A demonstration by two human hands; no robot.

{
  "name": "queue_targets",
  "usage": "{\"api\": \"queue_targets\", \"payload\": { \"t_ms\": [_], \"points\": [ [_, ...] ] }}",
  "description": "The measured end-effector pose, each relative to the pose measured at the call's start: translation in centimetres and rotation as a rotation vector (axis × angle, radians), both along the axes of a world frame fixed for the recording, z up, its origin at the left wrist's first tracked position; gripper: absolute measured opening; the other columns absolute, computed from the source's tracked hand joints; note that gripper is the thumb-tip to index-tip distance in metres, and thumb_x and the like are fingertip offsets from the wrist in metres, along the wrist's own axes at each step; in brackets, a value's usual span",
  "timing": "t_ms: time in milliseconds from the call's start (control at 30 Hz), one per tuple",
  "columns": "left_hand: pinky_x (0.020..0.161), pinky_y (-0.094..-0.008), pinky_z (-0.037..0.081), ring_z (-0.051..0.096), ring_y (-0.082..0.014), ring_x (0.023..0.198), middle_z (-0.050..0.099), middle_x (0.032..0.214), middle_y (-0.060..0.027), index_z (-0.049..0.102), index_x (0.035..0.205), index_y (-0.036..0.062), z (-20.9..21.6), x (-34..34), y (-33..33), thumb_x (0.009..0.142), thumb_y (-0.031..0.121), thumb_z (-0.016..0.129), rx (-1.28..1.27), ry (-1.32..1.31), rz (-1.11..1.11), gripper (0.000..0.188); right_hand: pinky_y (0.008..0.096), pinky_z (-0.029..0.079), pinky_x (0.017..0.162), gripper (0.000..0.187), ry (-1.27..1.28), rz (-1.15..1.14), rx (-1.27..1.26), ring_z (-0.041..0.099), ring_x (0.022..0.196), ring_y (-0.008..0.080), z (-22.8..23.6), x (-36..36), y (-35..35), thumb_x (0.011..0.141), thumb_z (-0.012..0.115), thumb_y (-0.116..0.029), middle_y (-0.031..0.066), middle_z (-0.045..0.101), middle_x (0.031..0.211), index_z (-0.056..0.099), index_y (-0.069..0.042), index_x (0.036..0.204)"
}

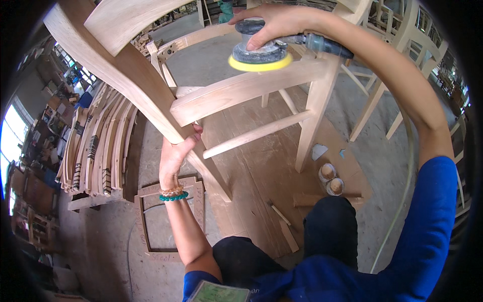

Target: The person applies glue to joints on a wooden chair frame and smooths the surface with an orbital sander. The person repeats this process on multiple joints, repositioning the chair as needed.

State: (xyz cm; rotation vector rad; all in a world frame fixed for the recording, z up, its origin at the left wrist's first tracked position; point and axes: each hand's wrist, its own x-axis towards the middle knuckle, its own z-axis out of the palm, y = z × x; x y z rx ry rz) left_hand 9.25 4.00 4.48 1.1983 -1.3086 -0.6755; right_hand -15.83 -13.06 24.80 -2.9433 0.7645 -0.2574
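Yellow-padded sander (267, 53), pad (260, 66) downward, hose-end axis rightward

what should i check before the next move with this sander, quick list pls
1. Right hand secure on sander: ok, wrapped over its top.
2. Left hand steadying chair leg: ok, gripping it.
3. Left hand away from yellow pad: ok, well below it.
4. Pad touching the rail: cannot tell from this angle.
5. Pad stopped: cannot tell from one still.
6. Left wrist bare: not ok, bracelets on it.
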Motion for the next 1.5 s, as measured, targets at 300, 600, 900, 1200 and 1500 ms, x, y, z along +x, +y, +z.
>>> {"api": "queue_targets", "payload": {
  "t_ms": [300, 600, 900, 1200, 1500],
  "points": [
    [0.085, -0.0343, 0.047, 0.062, -0.0210, 0.092, 0.065, 0.093, -0.0098, 0.057, 0.106, -0.0008, -0.4, 0.1, -0.4, 0.071, 0.011, 0.065, 0.005, 0.021, -0.032, 0.038, 0.0344, 0.037, 0.104, 0.092, -0.016, 0.197, -0.080, 0.045, 0.125, 0.0295, -0.1, 2.3, 0.3, 0.067, 0.075, -0.046, 0.0215, 0.045, 0.137, 0.038, -0.001, 0.139],
    [0.080, -0.0299, 0.047, 0.060, -0.0156, 0.087, 0.065, 0.090, -0.0069, 0.065, 0.093, -0.0004, 0.2, 0.4, 0.1, 0.069, 0.012, 0.064, 0.004, -0.032, 0.007, 0.028, 0.0341, 0.032, 0.108, 0.091, -0.020, 0.305, 0.132, 0.040, 0.130, 0.0290, 0.1, 2.6, 1.8, 0.072, 0.073, -0.046, 0.0211, 0.039, 0.142, 0.034, -0.001, 0.141],
    [0.085, -0.0324, 0.047, 0.062, -0.0194, 0.092, 0.066, 0.092, -0.0089, 0.065, 0.095, -0.0008, 0.1, 0.4, 0.1, 0.068, 0.014, 0.065, 0.021, -0.016, 0.034, 0.031, 0.0347, 0.030, 0.109, 0.089, 0.034, 0.002, -0.012, 0.037, 0.132, 0.0299, 0.5, -3.3, 0.1, 0.073, 0.072, -0.046, 0.0216, 0.037, 0.143, 0.035, -0.002, 0.141],
    [0.083, -0.0315, 0.048, 0.062, -0.0185, 0.091, 0.066, 0.092, -0.0084, 0.066, 0.095, 0.0000, 0.0, -0.1, 0.0, 0.067, 0.015, 0.065, 0.003, 0.001, 0.030, 0.032, 0.0353, 0.037, 0.104, 0.087, 0.003, 0.068, -0.067, 0.046, 0.125, 0.0315, 0.2, -1.3, 0.2, 0.071, 0.072, -0.045, 0.0218, 0.046, 0.136, 0.039, -0.003, 0.139],
    [0.081, -0.0303, 0.048, 0.061, -0.0167, 0.087, 0.066, 0.090, -0.0077, 0.066, 0.093, 0.0002, 0.1, 0.0, 0.0, 0.067, 0.015, 0.066, 0.001, -0.013, 0.034, 0.030, 0.0352, 0.037, 0.104, 0.085, -0.026, 0.052, -0.125, 0.046, 0.124, 0.0314, -0.1, -1.7, 0.7, 0.071, 0.072, -0.045, 0.0222, 0.047, 0.135, 0.041, -0.001, 0.137]
  ]
}}
